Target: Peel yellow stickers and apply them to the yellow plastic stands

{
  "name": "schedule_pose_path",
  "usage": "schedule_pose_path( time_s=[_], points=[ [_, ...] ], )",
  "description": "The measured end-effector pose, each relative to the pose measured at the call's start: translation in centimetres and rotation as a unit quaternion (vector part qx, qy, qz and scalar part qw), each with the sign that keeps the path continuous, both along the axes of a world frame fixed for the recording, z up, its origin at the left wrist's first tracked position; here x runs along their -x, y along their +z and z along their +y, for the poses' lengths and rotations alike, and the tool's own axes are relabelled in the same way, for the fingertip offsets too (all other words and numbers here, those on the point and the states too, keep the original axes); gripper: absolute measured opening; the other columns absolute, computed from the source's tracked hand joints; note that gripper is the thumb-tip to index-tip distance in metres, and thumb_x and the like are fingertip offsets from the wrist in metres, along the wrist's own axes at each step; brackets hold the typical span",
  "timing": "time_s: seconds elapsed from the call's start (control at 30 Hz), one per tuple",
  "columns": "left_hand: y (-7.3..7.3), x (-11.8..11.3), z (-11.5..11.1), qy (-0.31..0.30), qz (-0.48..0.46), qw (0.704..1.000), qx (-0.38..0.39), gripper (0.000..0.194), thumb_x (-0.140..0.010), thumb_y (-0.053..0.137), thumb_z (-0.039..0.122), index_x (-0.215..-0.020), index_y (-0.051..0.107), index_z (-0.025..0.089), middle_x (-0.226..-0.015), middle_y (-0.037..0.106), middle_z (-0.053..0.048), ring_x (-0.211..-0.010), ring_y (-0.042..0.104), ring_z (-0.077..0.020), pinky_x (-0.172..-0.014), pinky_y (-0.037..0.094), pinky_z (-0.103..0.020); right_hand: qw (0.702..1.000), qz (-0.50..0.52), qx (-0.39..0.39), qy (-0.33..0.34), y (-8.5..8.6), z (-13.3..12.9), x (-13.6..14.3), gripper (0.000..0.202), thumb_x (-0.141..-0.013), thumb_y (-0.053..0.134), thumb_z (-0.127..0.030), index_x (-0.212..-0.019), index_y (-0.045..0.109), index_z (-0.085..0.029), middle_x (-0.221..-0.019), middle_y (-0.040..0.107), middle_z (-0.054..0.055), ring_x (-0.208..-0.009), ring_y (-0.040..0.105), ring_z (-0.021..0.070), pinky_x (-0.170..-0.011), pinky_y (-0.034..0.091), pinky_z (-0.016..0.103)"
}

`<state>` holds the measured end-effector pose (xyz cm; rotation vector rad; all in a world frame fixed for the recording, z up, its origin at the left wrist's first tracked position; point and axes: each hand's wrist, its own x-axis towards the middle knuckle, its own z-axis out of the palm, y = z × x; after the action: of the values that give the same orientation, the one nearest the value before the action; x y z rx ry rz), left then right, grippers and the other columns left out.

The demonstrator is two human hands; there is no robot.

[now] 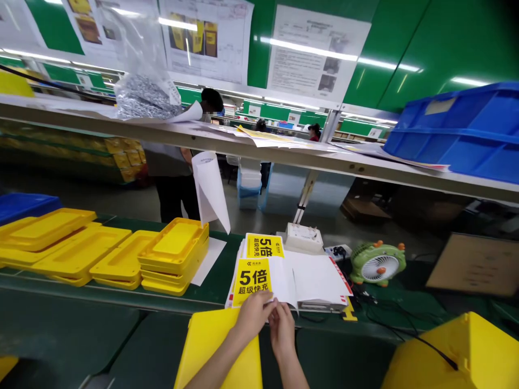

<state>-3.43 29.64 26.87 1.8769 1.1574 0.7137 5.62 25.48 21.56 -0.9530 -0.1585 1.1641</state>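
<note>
A yellow sticker (250, 276) with a large black "5" and Chinese characters lies on a stack of sheets. Both hands meet at its lower right corner. The fingers of my left hand (255, 314) are closed on the sticker sheet's edge, and the thumb points toward the other hand. My right hand (281, 327) pinches the same sheet beside it, where white backing paper (284, 281) curls up. The fingertips partly hide the corner. Behind lies a second yellow printed sticker (264, 246). Below my left forearm rests a yellow box-like piece (221, 346).
Yellow trays (174, 254) are stacked at the left. To the right are a white paper stack (320, 278), a green fan (378, 263), loose cables and a large yellow case (458, 356). A shelf (259, 148) crosses above, carrying a blue bin (458, 127). A person (170, 173) stands behind.
</note>
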Motion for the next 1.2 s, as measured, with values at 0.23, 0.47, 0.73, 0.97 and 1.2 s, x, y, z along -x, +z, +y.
schedule_pose_path(
  time_s=[0.23, 0.47, 0.73, 0.97, 1.2],
  points=[
    [1.7, -0.2, 0.1, -0.014, -0.056, 0.998, -0.012, 0.016, -0.088, 0.055, 0.025, -0.09, 0.068, 0.015, -0.097, 0.07, -0.005, -0.095, 0.064, -0.0172, -0.091, 0.05, -0.039, 0.997, 0.01, -0.07, 0.011, 3.1, -0.2, -0.6, 0.028, -0.063, 0.082, -0.029, -0.08, 0.066, -0.014, -0.083, 0.072, 0.002, -0.087, 0.065, 0.0138, -0.083, 0.052, 0.022],
    [2.0, -1.1, -0.1, 0.024, -0.075, 0.997, -0.021, 0.016, -0.082, 0.06, 0.017, -0.096, 0.067, 0.013, -0.102, 0.069, -0.007, -0.095, 0.065, -0.0178, -0.084, 0.056, -0.034, 0.995, -0.008, -0.092, 0.021, 3.9, -0.6, -1.4, 0.023, -0.067, 0.079, -0.025, -0.081, 0.065, -0.014, -0.079, 0.071, 0.002, -0.085, 0.066, 0.0162, -0.077, 0.055, 0.022],
    [1.5, -1.5, -0.8, 0.009, -0.031, 0.991, -0.128, 0.028, -0.082, 0.053, 0.02, -0.106, 0.067, 0.015, -0.112, 0.065, -0.013, -0.104, 0.061, -0.0274, -0.096, 0.049, -0.047, 0.996, 0.018, -0.087, -0.001, 5.2, -1.1, -1.2, 0.027, -0.07, 0.078, -0.029, -0.088, 0.06, -0.02, -0.084, 0.071, 0.0, -0.084, 0.067, 0.0133, -0.075, 0.056, 0.022],
    [2.8, -1.0, -0.7, -0.022, -0.043, 0.994, -0.096, 0.03, -0.08, 0.058, 0.024, -0.107, 0.067, 0.018, -0.113, 0.065, -0.01, -0.104, 0.061, -0.0284, -0.097, 0.048, -0.047, 0.998, -0.006, -0.063, 0.024, 6.8, -1.6, -1.3, 0.026, -0.072, 0.075, -0.035, -0.083, 0.063, -0.015, -0.083, 0.071, 0.004, -0.085, 0.067, 0.0175, -0.07, 0.057, 0.023],
    [4.0, -0.3, -0.1, -0.012, -0.124, 0.991, 0.057, 0.022, -0.079, 0.06, 0.031, -0.094, 0.072, 0.02, -0.101, 0.07, -0.005, -0.098, 0.064, -0.0229, -0.093, 0.051, -0.035, 0.996, -0.052, -0.045, 0.053, 6.9, -1.8, -2.2, 0.035, -0.069, 0.077, -0.038, -0.089, 0.067, -0.011, -0.093, 0.072, 0.009, -0.092, 0.066, 0.023, -0.083, 0.056, 0.035]
  ],
)
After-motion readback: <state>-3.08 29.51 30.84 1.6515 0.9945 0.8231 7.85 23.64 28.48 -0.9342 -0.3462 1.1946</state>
